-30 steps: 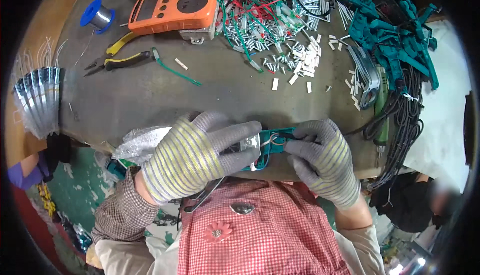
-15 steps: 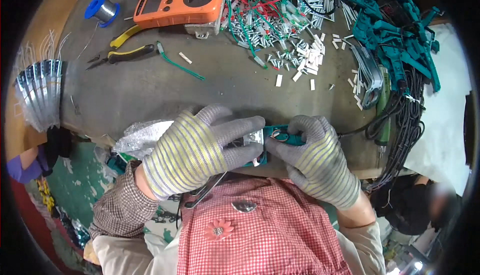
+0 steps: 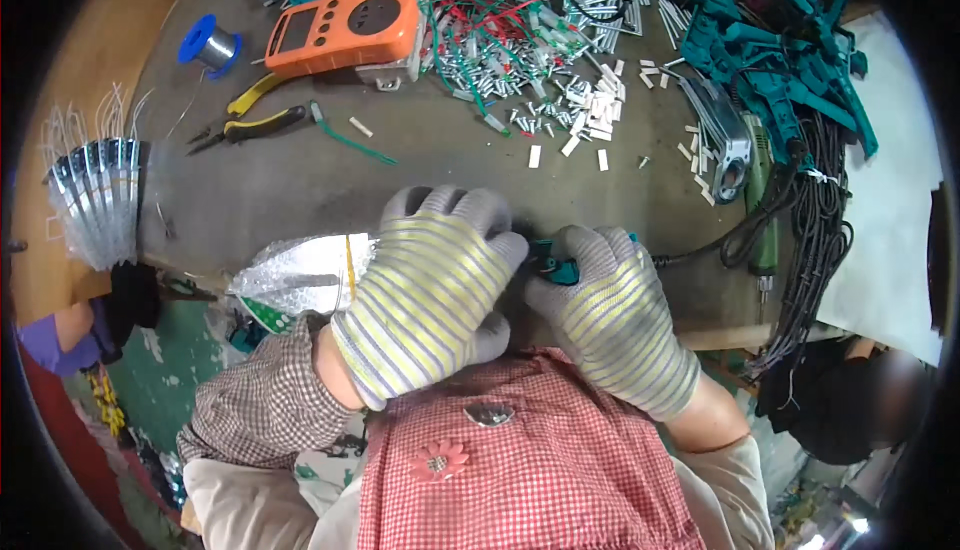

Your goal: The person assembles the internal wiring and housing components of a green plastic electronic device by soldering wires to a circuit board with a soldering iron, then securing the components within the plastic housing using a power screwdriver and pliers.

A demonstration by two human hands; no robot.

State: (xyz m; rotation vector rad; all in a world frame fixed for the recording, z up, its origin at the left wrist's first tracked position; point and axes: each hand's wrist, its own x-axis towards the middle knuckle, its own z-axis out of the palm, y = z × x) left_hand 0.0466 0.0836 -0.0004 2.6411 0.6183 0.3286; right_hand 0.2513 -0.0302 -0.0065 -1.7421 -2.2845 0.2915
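Note:
My right hand (image 3: 620, 325), in a grey-and-yellow striped work glove, is closed on a teal plastic housing (image 3: 562, 270) at the table's near edge. A black cable (image 3: 690, 253) runs from beside that hand to the right. In a matching glove, my left hand (image 3: 432, 285) is curled knuckles-up just left of the housing. The back of this hand hides whatever lies under its fingers. Touching its left side is a clear bubble-wrap bag (image 3: 300, 270) with a white piece and a yellow band.
An orange meter (image 3: 345, 32), yellow-black pliers (image 3: 262, 122) and a solder spool (image 3: 210, 47) sit at the far left. Screws, wires and white pieces (image 3: 600, 110) spread across the far middle. Teal housings (image 3: 770, 60), bundled cables (image 3: 815, 240) and a green screwdriver (image 3: 762, 220) lie right.
My left hand has turned over to the right, its fingers now curled rather than stretched across the housing. The silver plate and metal rod seen before are hidden. The view has shifted slightly.

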